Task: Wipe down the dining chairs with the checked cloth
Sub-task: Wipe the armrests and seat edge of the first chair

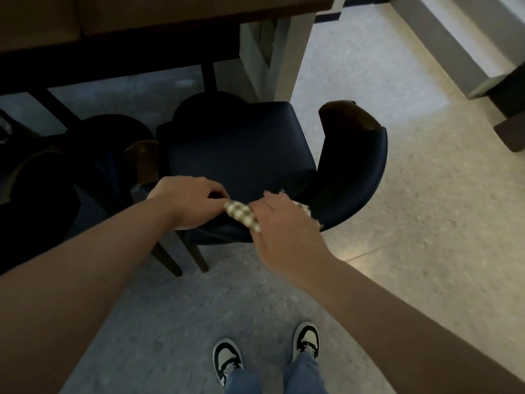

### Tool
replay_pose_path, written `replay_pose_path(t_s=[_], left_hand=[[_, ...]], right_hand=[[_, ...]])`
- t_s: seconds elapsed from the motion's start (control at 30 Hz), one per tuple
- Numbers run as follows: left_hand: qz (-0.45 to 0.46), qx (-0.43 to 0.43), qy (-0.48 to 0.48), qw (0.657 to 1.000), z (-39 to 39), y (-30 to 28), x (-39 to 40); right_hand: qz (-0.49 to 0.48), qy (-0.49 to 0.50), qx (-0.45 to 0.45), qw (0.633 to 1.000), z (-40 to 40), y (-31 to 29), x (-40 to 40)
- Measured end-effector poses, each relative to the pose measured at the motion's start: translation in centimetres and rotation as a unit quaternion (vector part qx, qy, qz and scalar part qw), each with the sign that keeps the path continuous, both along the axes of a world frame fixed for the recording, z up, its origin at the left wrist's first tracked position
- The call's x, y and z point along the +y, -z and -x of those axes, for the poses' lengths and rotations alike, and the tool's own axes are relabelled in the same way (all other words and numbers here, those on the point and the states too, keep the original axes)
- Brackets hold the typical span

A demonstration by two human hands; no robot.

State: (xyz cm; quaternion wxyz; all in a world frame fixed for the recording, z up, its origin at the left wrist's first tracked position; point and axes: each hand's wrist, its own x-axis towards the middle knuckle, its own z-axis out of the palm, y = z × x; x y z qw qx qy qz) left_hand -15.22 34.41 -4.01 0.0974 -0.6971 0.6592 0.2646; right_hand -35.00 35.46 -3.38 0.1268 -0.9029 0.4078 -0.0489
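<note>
1. While the far left of the frame lies in deep shadow, a second dark chair (93, 155) shows there, pushed toward the tabletop (147, 15) that fills the upper left; its details are too dark to tell.
2. Left of centre, the left hand (189, 204) rests on the top edge of the backrest of the navy dining chair (241, 143), its grip curled, thumb and fingers pinching the left end of the checked cloth (241, 216).
3. At the centre, the checked cloth lies bunched along that curved backrest edge, a green-and-white roll stretched between the two hands, touching both.
4. Just right of centre, the right hand (284, 231) covers the cloth's right part with the palm down and the fingers bent over it, so its grip holds the cloth against the backrest; a little of the fabric peeks out beyond the fingers at the right.
5. Above the hands, the chair's padded navy seat faces the tabletop, and a pale table leg (287, 52) stands just behind it.
6. Right of the seat, the chair's wraparound arm ends in a brown wooden tip (346, 115).
7. Across the lower middle and right, the speckled floor (426, 223) spreads out, with two black-and-white sneakers (305, 338) and blue jeans at the bottom edge.
</note>
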Motion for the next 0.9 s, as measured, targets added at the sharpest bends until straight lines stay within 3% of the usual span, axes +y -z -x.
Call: replay_pose_path(t_s=[0.07, 0.17, 0.23, 0.3, 0.43, 0.5, 0.57, 0.6, 0.63, 0.7, 0.77, 0.83, 0.9], left_hand=[[0.004, 0.01, -0.025, 1.0, -0.1, 0.1, 0.0], [0.014, 0.005, -0.024, 1.0, 0.1, 0.0, 0.2], [0.02, 0.006, -0.034, 0.999, 0.1, 0.0, 0.2], [0.032, 0.008, -0.037, 0.999, 0.1, 0.0, 0.3], [0.044, 0.014, -0.052, 0.998, -0.2, 0.4, 0.3], [0.061, 0.111, -0.14, 0.982, -0.5, 0.8, -0.2], [0.075, 0.325, -0.264, 0.905, -0.8, 0.7, -0.8], [0.094, 0.372, -0.292, 0.876, -1.2, 0.6, -0.9], [0.123, 0.359, -0.279, 0.882, -2.0, 0.6, -0.8], [0.159, 0.192, -0.189, 0.95, -4.6, 1.1, -0.1], [0.128, 0.037, -0.129, 0.983, -7.6, 2.1, 1.1], [0.036, 0.027, -0.191, 0.98, -9.0, 2.8, 2.3], [-0.007, 0.133, -0.252, 0.959, -9.3, 3.7, 2.7]], right_hand=[[0.009, -0.048, 0.006, 0.999, 1.0, -0.6, -0.6], [-0.018, -0.121, 0.12, 0.985, 3.3, -1.5, -3.6], [-0.097, -0.051, 0.166, 0.98, 5.1, -2.2, -6.8], [-0.141, 0.031, 0.155, 0.977, 5.9, -3.1, -8.3], [-0.096, 0.057, 0.114, 0.987, 1.5, -2.3, -4.6], [-0.081, 0.059, 0.055, 0.993, -2.3, -1.4, -1.4], [-0.068, 0.053, -0.002, 0.996, -4.5, -0.9, 1.0], [-0.05, 0.047, -0.024, 0.997, -4.5, -0.7, 1.4], [-0.035, 0.034, -0.04, 0.998, -4.0, -0.4, 1.4], [-0.007, -0.003, -0.048, 0.999, -2.2, 0.1, 1.2], [0.012, -0.022, -0.044, 0.999, -1.1, 0.6, 0.8], [-0.008, 0.006, -0.023, 1.0, -2.1, 0.3, 0.9], [-0.044, 0.055, -0.002, 0.998, -5.1, 0.1, 0.8]])
